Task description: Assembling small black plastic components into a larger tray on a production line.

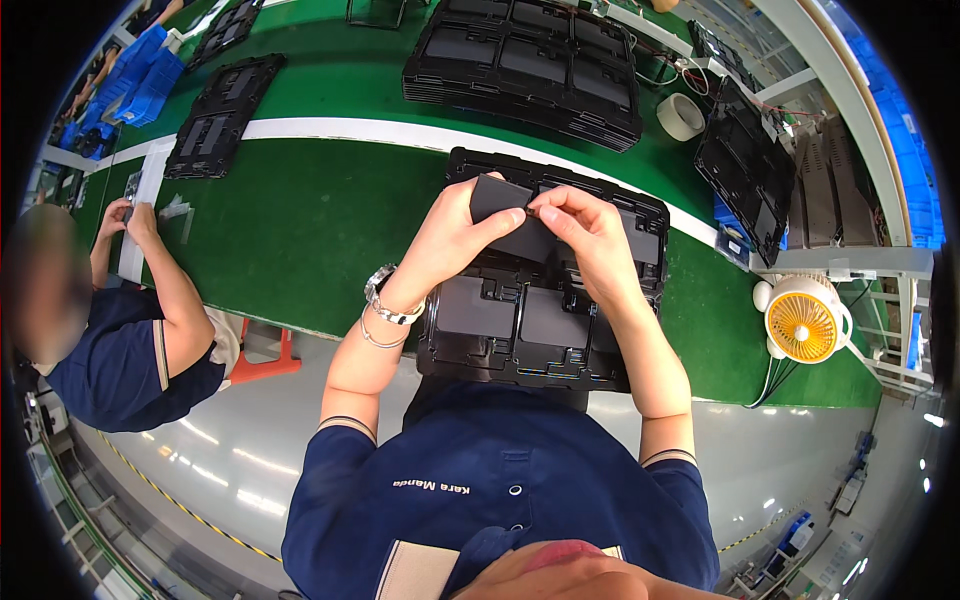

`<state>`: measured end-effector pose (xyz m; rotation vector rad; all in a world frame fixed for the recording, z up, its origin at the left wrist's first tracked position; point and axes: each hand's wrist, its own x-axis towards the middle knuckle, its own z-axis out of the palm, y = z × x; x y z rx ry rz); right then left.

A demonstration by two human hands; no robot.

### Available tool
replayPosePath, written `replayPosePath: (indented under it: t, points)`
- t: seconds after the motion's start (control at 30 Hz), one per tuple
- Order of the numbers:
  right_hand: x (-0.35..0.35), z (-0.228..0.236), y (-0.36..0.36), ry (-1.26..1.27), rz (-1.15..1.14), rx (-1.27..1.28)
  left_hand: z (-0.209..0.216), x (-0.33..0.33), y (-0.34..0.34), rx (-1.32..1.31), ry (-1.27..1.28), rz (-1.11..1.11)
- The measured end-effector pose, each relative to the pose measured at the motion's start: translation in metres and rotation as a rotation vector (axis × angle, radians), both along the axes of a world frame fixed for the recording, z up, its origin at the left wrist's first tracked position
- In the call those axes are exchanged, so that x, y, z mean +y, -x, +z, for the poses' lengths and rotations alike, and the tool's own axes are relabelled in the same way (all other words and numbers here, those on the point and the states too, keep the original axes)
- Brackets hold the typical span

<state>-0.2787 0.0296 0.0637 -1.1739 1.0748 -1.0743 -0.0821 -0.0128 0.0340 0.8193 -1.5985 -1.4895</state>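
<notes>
A dark, flat rectangular panel (492,198) is held over a black molded tray (432,345) on the green bench. My left hand (450,228) grips the panel from its left side, thumb across the face and fingers behind. At the panel's right edge, my right hand (592,235) is closed in a pinch, thumb against fingertips. Whatever lies between those fingertips is too small to make out. Several compartments of the tray show grey flat pieces (478,307) lying in them; my hands and forearms hide part of the tray.
A stack of black trays (520,70) stands on the far side beyond a white strip (350,130). To the right are a tape roll (681,117), a leaning tray (745,165) and a small fan (803,325). At left, a co-worker (130,340) handles something small.
</notes>
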Motion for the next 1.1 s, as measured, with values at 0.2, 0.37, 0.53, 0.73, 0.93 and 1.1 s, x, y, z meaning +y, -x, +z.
replayPosePath:
  t: [0.2,0.37,0.53,0.73,0.93,1.1]
  points:
    - [-0.003,0.003,0.003,0.026,-0.021,0.054,-0.001,0.001,0.002,0.075,-0.026,0.02]
    - [-0.014,0.002,0.024,0.126,-0.082,0.469,-0.006,-0.005,0.0,-0.01,0.046,0.127]
    - [-0.025,-0.021,0.031,0.569,-0.155,1.117,-0.015,-0.016,-0.006,-0.253,0.306,0.322]
    - [-0.027,-0.032,0.025,0.599,-0.134,1.323,-0.013,-0.023,-0.005,-0.466,0.301,0.372]
    - [-0.029,-0.025,0.034,0.424,-0.078,1.093,-0.03,-0.029,-0.007,-0.6,0.587,0.39]
    - [-0.024,-0.005,0.035,0.48,-0.259,0.965,-0.023,-0.02,0.0,-0.659,0.709,0.466]
